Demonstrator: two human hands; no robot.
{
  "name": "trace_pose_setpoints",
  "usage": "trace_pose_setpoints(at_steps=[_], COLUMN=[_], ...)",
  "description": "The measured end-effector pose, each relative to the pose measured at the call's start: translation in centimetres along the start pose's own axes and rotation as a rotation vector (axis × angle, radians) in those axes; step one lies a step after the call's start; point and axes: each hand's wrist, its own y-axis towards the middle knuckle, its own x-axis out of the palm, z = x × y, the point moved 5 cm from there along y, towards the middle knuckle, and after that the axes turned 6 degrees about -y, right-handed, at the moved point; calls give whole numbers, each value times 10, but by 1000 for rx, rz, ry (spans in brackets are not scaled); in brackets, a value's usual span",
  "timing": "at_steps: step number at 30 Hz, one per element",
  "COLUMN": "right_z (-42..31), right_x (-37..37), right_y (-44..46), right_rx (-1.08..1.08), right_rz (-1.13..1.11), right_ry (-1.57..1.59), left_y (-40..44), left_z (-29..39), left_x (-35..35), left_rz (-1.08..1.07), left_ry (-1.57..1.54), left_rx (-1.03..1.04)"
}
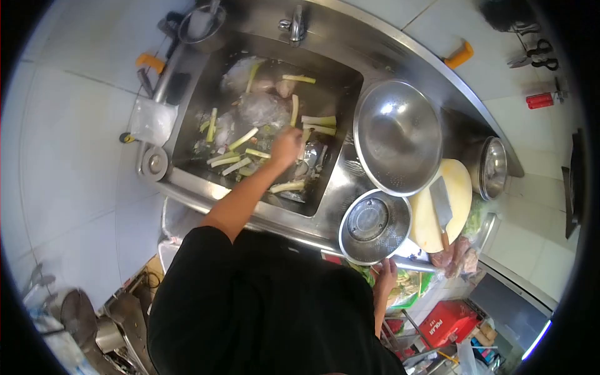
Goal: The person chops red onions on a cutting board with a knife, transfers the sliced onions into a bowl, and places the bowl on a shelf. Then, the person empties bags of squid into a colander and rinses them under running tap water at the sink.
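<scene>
My left hand (pixel 287 147) reaches down into the sink (pixel 340 87), its fingers curled among pale green stalk pieces (pixel 242 139) that look like leek or scallion. Whatever lies inside those fingers is hidden. Water fills the basin, and whitish lumps (pixel 262 109) that look like plastic bags or meat lie in it among the stalks. At the counter's front edge, my right hand (pixel 385 276) grips the near rim of a small metal colander (pixel 395 234), which holds no stalks. Beside it stands a large steel bowl (pixel 400 134).
A cleaver (pixel 441 203) lies on a round cutting board (pixel 459 187) at the right. Raw meat (pixel 459 256) sits near it. A faucet (pixel 297 26) stands behind the sink, a pot (pixel 203 28) at its far left corner. Below right is a red box (pixel 447 324).
</scene>
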Motion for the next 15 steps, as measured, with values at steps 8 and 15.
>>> trace_pose_setpoints(at_steps=[8,15], right_z=[-54,-64], right_x=[0,36], right_y=[-59,-69], right_rx=[-435,-530], right_rz=[225,186], right_ry=[-369,-459], left_y=[76,83], left_z=[-135,-148], left_x=[24,-26], left_rz=[-203,-343], left_ry=[944,538], left_rx=[60,-136])
